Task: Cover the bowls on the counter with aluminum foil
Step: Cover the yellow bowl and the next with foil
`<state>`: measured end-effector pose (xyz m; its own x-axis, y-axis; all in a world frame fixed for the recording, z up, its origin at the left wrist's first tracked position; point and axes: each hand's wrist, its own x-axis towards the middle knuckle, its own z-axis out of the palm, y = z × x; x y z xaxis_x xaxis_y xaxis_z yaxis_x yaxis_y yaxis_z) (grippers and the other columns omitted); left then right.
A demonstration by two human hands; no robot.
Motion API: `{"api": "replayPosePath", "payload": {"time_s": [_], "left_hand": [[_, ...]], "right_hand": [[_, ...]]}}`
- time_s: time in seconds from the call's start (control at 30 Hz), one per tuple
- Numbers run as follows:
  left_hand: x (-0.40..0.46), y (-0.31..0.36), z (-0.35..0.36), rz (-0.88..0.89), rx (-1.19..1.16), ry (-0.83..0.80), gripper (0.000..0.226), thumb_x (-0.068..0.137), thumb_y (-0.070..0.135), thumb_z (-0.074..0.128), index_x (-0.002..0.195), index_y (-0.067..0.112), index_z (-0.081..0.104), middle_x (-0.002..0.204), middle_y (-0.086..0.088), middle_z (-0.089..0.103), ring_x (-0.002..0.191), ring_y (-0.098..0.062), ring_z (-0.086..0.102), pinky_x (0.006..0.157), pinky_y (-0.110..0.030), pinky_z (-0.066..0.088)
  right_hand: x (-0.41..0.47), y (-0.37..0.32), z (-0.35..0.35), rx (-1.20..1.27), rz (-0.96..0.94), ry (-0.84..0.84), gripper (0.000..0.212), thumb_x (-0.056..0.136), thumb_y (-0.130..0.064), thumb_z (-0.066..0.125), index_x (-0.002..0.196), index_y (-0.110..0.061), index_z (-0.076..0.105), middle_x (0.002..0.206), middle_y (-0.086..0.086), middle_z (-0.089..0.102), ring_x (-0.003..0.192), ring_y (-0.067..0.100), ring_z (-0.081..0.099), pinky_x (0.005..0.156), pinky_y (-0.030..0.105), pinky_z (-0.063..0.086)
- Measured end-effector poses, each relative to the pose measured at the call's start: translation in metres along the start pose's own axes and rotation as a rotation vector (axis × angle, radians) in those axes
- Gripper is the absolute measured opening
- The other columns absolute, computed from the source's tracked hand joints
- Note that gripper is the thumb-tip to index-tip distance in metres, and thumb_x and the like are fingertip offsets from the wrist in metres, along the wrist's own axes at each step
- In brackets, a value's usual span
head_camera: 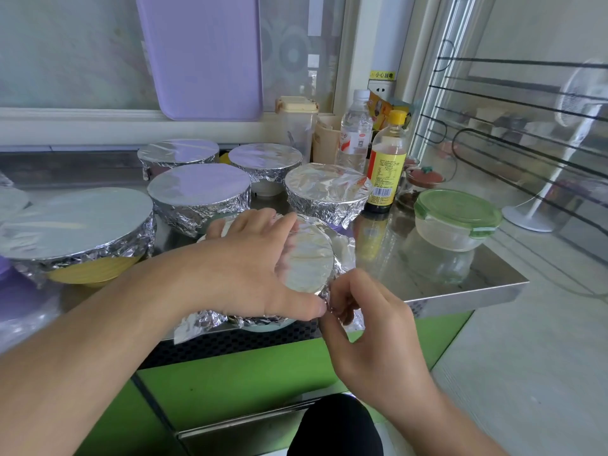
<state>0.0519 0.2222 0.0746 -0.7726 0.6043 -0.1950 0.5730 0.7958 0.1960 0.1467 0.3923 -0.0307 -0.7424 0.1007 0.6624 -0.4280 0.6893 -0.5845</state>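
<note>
The foil-covered bowl [306,258] stands at the table's front edge. The left hand [250,268] lies flat, fingers straight, on the foil; the right hand [358,311] pinches its hem. I would keep pressing while crimping under the rim.

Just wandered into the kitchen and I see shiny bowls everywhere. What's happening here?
A person is covering bowls with aluminum foil on a steel counter. Five foil-covered bowls already stand behind and to the left, including a big yellow bowl. The left hand lies flat on the foil over the nearest bowl at the counter's front edge, while the right hand pinches the foil down at its rim. Bottles and a green-lidded container stand off to the right, untouched.
</note>
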Motion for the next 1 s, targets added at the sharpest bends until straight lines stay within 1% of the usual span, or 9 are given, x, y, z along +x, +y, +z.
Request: {"api": "replayPosePath", "payload": {"time_s": [0.13, 0.3, 0.47, 0.6, 0.67, 0.77, 0.83, 0.93, 1.0], "left_hand": [[0.0, -0.001, 0.0, -0.001, -0.007, -0.003, 0.12, 0.055, 0.094, 0.05, 0.152, 0.037, 0.01, 0.14, 0.024, 0.01, 0.124, 0.012, 0.003, 0.117, -0.032, 0.0], [0.003, -0.002, 0.001, -0.002, 0.018, -0.019, 0.131, 0.049, 0.098, 0.044, 0.156, 0.04, -0.004, 0.142, 0.028, 0.003, 0.132, 0.012, -0.004, 0.123, -0.038, -0.003], [0.002, -0.002, 0.001, -0.013, 0.023, -0.018, 0.131, 0.051, 0.096, 0.047, 0.157, 0.038, -0.005, 0.148, 0.026, 0.004, 0.137, 0.01, -0.005, 0.124, -0.04, -0.002], [0.005, -0.005, 0.003, -0.009, 0.033, -0.013, 0.143, 0.046, 0.1, 0.041, 0.161, 0.037, -0.016, 0.156, 0.026, -0.002, 0.148, 0.003, -0.012, 0.127, -0.045, -0.005], [0.005, -0.005, 0.003, -0.015, 0.033, -0.027, 0.144, 0.044, 0.101, 0.038, 0.16, 0.038, -0.019, 0.155, 0.029, -0.007, 0.147, 0.005, -0.015, 0.126, -0.044, -0.008], [0.004, -0.005, 0.002, -0.005, 0.019, -0.031, 0.142, 0.048, 0.1, 0.042, 0.16, 0.038, -0.019, 0.151, 0.032, -0.006, 0.144, 0.008, -0.014, 0.126, -0.042, -0.008], [0.004, -0.005, 0.002, -0.001, 0.016, -0.025, 0.14, 0.051, 0.098, 0.046, 0.161, 0.037, -0.018, 0.151, 0.031, -0.003, 0.143, 0.008, -0.012, 0.126, -0.043, -0.007], [0.004, -0.005, 0.002, 0.008, 0.015, -0.005, 0.138, 0.052, 0.097, 0.048, 0.161, 0.038, -0.015, 0.153, 0.027, 0.001, 0.143, 0.008, -0.009, 0.127, -0.042, -0.004], [0.002, -0.005, 0.001, 0.016, 0.005, -0.013, 0.137, 0.055, 0.095, 0.051, 0.161, 0.039, -0.015, 0.151, 0.029, 0.0, 0.134, 0.012, -0.009, 0.126, -0.038, -0.003]], "right_hand": [[-0.005, 0.003, 0.007, -0.119, -0.033, 0.065, 0.046, 0.077, 0.006, 0.073, 0.077, -0.023, 0.037, 0.07, -0.011, 0.038, 0.059, 0.018, 0.04, 0.051, 0.038, 0.04], [-0.009, 0.002, 0.023, -0.139, -0.012, 0.14, 0.049, 0.075, 0.003, 0.068, 0.074, -0.027, 0.029, 0.066, -0.011, 0.026, 0.058, 0.014, 0.025, 0.048, 0.033, 0.031], [-0.011, 0.0, 0.029, -0.022, 0.005, 0.022, 0.034, 0.082, 0.003, 0.067, 0.08, -0.02, 0.042, 0.074, -0.011, 0.044, 0.064, 0.01, 0.047, 0.057, 0.029, 0.042], [-0.012, -0.002, 0.016, 0.208, 0.147, -0.262, 0.025, 0.078, 0.006, 0.06, 0.091, -0.015, 0.058, 0.086, -0.005, 0.063, 0.084, 0.018, 0.067, 0.072, 0.035, 0.056], [-0.009, -0.003, 0.007, 0.208, 0.264, -0.358, 0.028, 0.071, 0.0, 0.049, 0.082, -0.019, 0.066, 0.077, -0.003, 0.068, 0.077, 0.015, 0.071, 0.068, 0.034, 0.056], [0.001, -0.004, -0.006, 0.164, 0.326, -0.152, 0.024, 0.066, -0.006, 0.042, 0.064, -0.018, 0.062, 0.057, 0.003, 0.06, 0.053, 0.01, 0.054, 0.052, 0.029, 0.04], [0.008, -0.007, -0.008, 0.306, 0.349, -0.05, 0.021, 0.069, -0.002, 0.045, 0.069, -0.016, 0.06, 0.06, 0.008, 0.059, 0.057, 0.026, 0.053, 0.051, 0.037, 0.04], [0.013, -0.011, 0.0, 0.434, 0.388, -0.227, 0.024, 0.07, 0.005, 0.049, 0.077, -0.016, 0.059, 0.072, 0.008, 0.068, 0.073, 0.034, 0.063, 0.066, 0.052, 0.051], [0.013, -0.008, -0.002, 0.356, 0.422, -0.304, 0.029, 0.068, 0.008, 0.046, 0.071, -0.015, 0.063, 0.068, 0.007, 0.07, 0.067, 0.025, 0.065, 0.06, 0.044, 0.05]]}}
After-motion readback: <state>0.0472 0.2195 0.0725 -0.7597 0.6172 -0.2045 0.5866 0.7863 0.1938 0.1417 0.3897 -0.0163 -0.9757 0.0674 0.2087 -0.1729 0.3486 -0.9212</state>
